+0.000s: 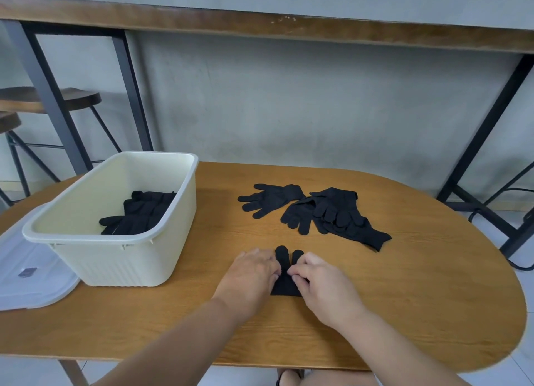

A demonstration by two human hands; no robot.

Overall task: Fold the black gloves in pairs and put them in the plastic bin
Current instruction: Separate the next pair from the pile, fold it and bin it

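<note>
Black knit under both of my hands at the lower middle of the frame: a glove (286,273) lies flat on the wooden table (404,299), two of its fingertips poking out above my knuckles. My left hand (251,275) lies palm down on the glove's left side, fingers bent against the cloth, and my right hand (320,284) has its fingers curled and pinching the fabric at the glove's middle. Further up, right of centre, more loose gloves (318,209) lie on the table — one spread flat on its own, the others overlapping in a heap. In the left half of the frame stands the cream plastic bin (121,258) — dark gloves (141,212) already inside against its right wall. A clear lid (31,278) lies at the left edge, partly under the bin.
</note>
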